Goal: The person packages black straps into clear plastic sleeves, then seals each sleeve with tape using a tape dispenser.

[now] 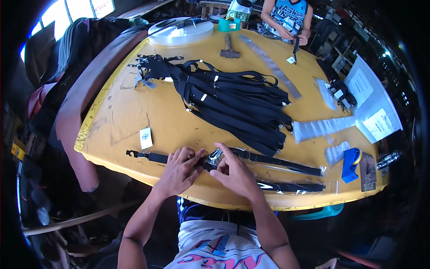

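Daylight pours in through the window (76,13) at the far left, blown out to white. The yellow table (134,116) is evenly bright, with soft shadows. The clear bag (217,157) at its near edge glints. Everything bends like a fisheye toward the edges, the corners fall black, and the surrounding room is dim.

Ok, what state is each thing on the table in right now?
Left hand: fingers down on the strap.
Right hand: fingers pinching the clear sleeve at its mouth.
Strap: flat, partly inside the clear sleeve.
Second strap: fully bagged, lying flat.
Strap pile: unbagged, heaped mid-table.
Hammer: lying flat, untouched.
Tape dispenser: standing near the right edge.
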The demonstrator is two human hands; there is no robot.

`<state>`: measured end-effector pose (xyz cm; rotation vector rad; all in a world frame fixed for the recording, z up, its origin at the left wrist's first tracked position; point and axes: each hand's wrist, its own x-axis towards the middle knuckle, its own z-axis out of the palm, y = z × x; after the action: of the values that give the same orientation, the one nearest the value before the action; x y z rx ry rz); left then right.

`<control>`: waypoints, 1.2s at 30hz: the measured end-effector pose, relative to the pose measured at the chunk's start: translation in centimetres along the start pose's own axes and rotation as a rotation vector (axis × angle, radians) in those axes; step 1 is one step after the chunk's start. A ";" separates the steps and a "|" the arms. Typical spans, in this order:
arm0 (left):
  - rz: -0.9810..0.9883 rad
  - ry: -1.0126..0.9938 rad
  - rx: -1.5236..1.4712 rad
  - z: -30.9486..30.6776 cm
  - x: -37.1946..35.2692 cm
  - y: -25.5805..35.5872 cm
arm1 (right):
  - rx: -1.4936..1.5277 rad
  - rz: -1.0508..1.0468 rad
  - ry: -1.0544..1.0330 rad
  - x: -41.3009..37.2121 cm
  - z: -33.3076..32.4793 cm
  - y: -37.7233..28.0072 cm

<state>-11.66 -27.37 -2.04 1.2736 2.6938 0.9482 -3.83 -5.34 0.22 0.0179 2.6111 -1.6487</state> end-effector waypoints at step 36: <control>-0.250 0.597 -0.787 4.9 -5.8 0.2 | -0.802 -0.583 0.031 4.8 5.6 -0.2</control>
<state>-6.39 -28.81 -7.24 0.5295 2.2355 2.2878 -8.40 -10.60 -2.22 -0.8052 3.2774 -0.5217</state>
